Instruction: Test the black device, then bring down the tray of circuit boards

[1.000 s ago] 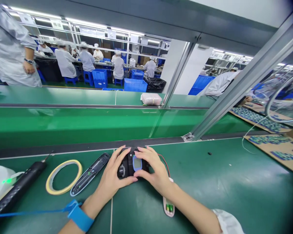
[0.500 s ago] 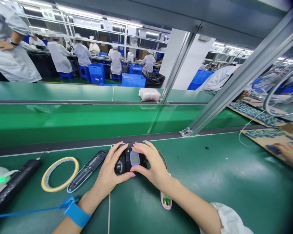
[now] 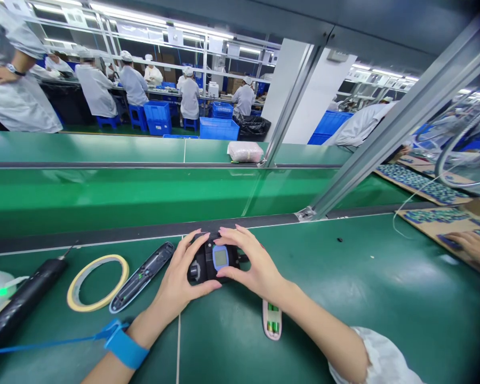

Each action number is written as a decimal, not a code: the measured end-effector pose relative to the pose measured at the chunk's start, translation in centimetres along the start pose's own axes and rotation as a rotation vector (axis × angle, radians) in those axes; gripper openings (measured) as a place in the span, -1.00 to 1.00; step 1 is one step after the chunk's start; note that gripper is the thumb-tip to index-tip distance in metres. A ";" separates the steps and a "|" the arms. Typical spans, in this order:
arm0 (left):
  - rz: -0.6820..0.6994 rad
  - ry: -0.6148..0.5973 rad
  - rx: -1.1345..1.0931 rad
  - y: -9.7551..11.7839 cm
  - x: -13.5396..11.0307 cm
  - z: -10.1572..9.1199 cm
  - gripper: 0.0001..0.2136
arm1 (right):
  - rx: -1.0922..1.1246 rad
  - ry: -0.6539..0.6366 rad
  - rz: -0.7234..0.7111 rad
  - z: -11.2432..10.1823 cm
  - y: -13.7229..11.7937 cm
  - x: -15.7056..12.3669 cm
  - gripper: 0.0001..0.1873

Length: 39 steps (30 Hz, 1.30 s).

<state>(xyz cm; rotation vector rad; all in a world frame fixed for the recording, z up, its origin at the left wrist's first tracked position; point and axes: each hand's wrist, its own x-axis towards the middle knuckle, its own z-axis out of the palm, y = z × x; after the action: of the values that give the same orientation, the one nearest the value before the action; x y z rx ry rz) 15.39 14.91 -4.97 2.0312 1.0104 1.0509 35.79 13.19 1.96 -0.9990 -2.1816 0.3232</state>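
Note:
A black device with a small blue-framed screen (image 3: 221, 258) rests on the green table. My left hand (image 3: 183, 272) is curved round its left side, fingertips at the far edge and thumb at the near edge. On the other side my right hand (image 3: 253, 265) holds it the same way, thumb close beside the screen. The fingers cover parts of the device. Under my right forearm lies a narrow pale casing with green batteries (image 3: 272, 321), partly hidden. A long dark open shell (image 3: 142, 278) is left of my left hand, and a blue wrist strap (image 3: 126, 345) circles my left wrist.
A roll of yellowish tape (image 3: 98, 282) and a black electric screwdriver (image 3: 24, 290) lie at the left. A metal post (image 3: 344, 165) slants up at the right. Beyond it a co-worker's hand (image 3: 470, 245) touches a board of small parts (image 3: 436, 216).
My right hand has shifted slightly right, and the red wire near it is now mostly hidden. Both hands stay on the device. The view has tilted a little.

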 end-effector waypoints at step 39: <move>0.050 0.065 0.113 1.4 0.7 0.1 -0.43 | 0.013 0.031 0.067 1.2 0.8 -0.6 -0.38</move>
<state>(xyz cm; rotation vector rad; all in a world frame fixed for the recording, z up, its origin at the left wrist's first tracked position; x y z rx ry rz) 16.23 14.76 -3.69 2.1349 1.0791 1.1145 35.67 13.36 0.37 -1.0646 -2.1184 0.3506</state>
